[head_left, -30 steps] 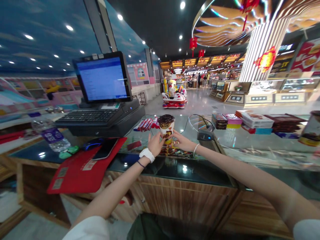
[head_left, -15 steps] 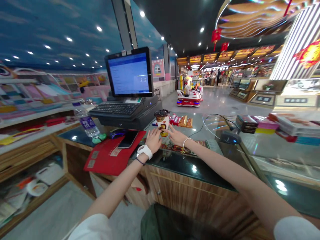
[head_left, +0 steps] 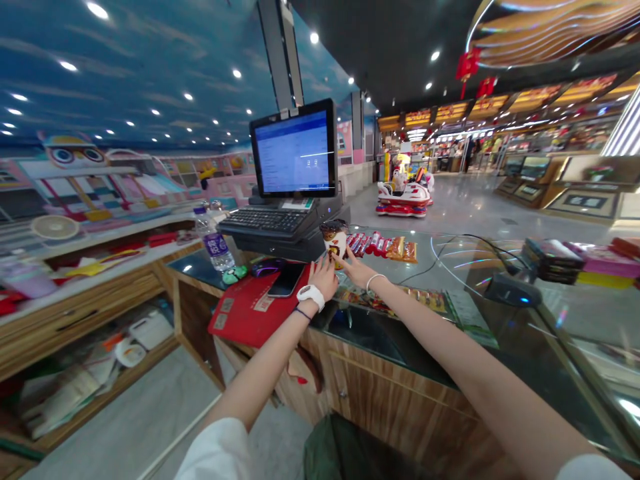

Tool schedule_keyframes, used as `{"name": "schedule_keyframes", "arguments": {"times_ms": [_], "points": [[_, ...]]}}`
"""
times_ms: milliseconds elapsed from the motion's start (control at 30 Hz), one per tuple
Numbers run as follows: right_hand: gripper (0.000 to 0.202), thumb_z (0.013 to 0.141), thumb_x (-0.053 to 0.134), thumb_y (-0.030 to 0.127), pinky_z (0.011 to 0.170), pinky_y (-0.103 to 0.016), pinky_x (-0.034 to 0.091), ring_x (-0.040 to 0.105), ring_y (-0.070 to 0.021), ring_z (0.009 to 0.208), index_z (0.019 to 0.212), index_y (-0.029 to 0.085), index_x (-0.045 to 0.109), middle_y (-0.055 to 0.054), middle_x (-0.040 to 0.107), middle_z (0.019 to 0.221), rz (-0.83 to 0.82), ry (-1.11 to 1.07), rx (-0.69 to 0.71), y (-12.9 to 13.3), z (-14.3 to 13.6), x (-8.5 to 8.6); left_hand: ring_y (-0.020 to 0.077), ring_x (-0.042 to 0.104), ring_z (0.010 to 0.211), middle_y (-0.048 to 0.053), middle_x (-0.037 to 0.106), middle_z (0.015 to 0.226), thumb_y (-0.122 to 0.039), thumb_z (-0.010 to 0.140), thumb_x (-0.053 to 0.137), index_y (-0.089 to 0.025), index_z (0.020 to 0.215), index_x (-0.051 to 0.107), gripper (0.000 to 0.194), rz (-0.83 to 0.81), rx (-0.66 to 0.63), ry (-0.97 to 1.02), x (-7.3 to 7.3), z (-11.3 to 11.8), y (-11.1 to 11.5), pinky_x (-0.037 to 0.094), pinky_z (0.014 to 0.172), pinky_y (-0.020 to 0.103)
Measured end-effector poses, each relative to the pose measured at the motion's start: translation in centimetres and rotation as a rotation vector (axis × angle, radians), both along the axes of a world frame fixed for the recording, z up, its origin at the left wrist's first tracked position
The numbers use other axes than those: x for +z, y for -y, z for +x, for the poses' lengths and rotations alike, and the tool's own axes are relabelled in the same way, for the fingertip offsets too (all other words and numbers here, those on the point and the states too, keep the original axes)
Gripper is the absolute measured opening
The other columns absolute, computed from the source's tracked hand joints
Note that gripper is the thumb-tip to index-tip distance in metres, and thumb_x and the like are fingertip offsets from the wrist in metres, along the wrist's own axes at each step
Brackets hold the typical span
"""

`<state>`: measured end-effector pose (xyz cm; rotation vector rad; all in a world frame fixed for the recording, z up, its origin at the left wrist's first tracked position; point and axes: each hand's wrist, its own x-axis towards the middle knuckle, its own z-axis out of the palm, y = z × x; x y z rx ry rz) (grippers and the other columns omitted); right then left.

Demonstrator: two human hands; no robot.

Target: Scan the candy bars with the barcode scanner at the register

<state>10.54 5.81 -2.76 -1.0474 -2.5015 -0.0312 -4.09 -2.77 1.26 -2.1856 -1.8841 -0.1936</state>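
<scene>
A paper cup point(head_left: 334, 241) with a dark lid and a white, brown and yellow print is at the counter's back side, in front of the till. My left hand point(head_left: 324, 277), wearing a white watch, has its fingers against the near left of the cup. From the right, my right hand point(head_left: 357, 272) touches it with thumb and forefinger, a pale bracelet on the wrist. Between them the hands hold the cup; its lower part is mostly hidden by fingers. Left of my left hand, a black phone point(head_left: 287, 279) lies on a red bag point(head_left: 250, 320).
A till with screen point(head_left: 295, 153) and keyboard point(head_left: 265, 220) stands behind. A water bottle point(head_left: 217, 243), green object point(head_left: 235, 274) and mouse point(head_left: 269, 267) sit left. Snack packs point(head_left: 383, 245) lie right of the cup, with a black device point(head_left: 513, 289) and stacked boxes point(head_left: 553, 260) farther right.
The view has swung left, so the scene sits farther right in the picture. Against the counter, the cup and both hands have shifted slightly left, away from the snack packs.
</scene>
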Motion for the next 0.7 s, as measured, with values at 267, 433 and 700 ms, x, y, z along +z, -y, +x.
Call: {"name": "schedule_keyframes", "arguments": {"times_ms": [267, 433, 700], "points": [[0.081, 0.091, 0.043, 0.005, 0.103, -0.041, 0.052, 0.052, -0.0320, 0.134, 0.159, 0.032, 0.010, -0.013, -0.009, 0.167, -0.072, -0.007, -0.042, -1.0, -2.0, -0.3, 0.0325, 0.022, 0.151, 0.017, 0.023, 0.164, -0.025, 0.093, 0.041, -0.005, 0.155, 0.026, 0.067, 0.021, 0.091, 0.007, -1.3, -0.6, -2.2, 0.018, 0.124, 0.051], [0.068, 0.096, 0.039, 0.012, 0.112, -0.048, 0.042, 0.040, -0.0306, 0.144, 0.159, 0.025, 0.018, -0.013, 0.006, 0.167, -0.149, -0.001, -0.074, -0.8, -1.9, -1.1, 0.0317, 0.023, 0.151, 0.013, 0.028, 0.163, -0.027, 0.096, 0.035, -0.010, 0.154, 0.031, 0.061, 0.018, 0.097, 0.028, -2.3, -1.1, -2.5, 0.018, 0.124, 0.052], [0.064, 0.097, 0.038, 0.016, 0.117, -0.050, 0.035, 0.028, -0.0283, 0.150, 0.159, 0.023, 0.022, -0.009, 0.010, 0.167, -0.208, 0.010, -0.107, -1.0, -2.3, -0.8, 0.0318, 0.022, 0.151, 0.011, 0.026, 0.164, -0.033, 0.098, 0.032, -0.013, 0.154, 0.034, 0.059, -0.015, 0.093, 0.062, -2.8, -1.4, -3.2, 0.016, 0.124, 0.054]]}}
